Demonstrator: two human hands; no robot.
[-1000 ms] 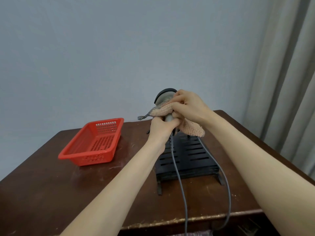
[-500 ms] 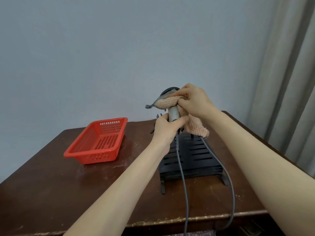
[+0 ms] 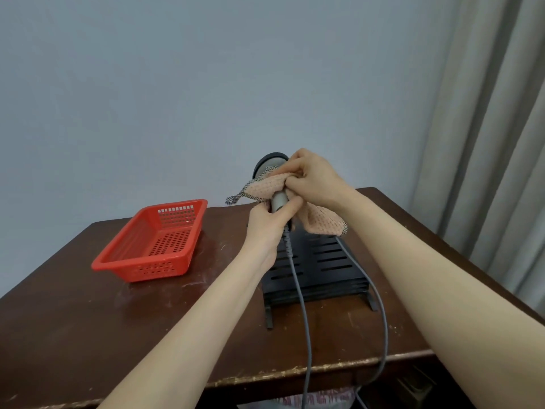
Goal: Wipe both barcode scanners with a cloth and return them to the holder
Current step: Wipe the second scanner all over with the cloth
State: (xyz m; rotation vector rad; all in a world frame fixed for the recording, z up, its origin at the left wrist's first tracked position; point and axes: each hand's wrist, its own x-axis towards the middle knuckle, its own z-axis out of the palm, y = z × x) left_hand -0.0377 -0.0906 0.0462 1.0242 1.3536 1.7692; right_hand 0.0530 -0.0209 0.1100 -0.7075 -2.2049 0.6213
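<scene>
Reaching forward with both arms, raised above the table (image 3: 73,320). Gripping the scanner (image 3: 278,201) by its grey handle in the left hand (image 3: 267,224), thumb across the front. Pinching the cloth (image 3: 264,188) around the scanner's neck with the right hand (image 3: 314,181), fingers curled. Held between both hands, above the holder (image 3: 331,261). Standing nearly upright, head topmost, cable (image 3: 303,314) hanging from the base.

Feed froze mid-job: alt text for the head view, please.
Above a dark wooden table, the left hand grips a grey barcode scanner by its handle while the right hand holds a peach mesh cloth around it. A black slotted holder stands below the hands, a red basket to its left; two grey cables trail over the front edge.
</scene>
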